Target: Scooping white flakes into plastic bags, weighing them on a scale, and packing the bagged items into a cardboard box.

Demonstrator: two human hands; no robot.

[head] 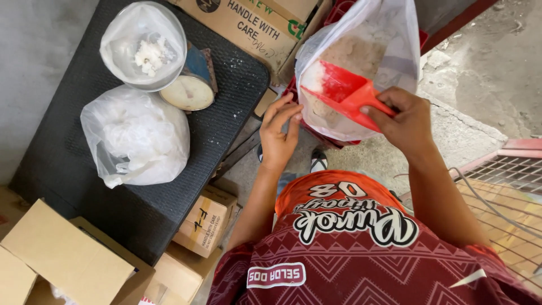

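Note:
My right hand (407, 121) grips the handle of a red plastic scoop (345, 91), whose blade sits inside a large clear plastic bag (389, 34) of pale powder. Powder clings to the scoop. My left hand (279, 133) is at the bag's lower left edge, fingers loosely spread and touching the plastic. The bag rests in a red crate, mostly hidden.
A dark rubber-topped table (226, 107) on the left carries a small scale (189, 87) with a bag-lined bowl (144, 45) on it and a filled clear bag (135, 138). Cardboard boxes (68, 257) surround the table. A metal grate (505, 192) lies at right.

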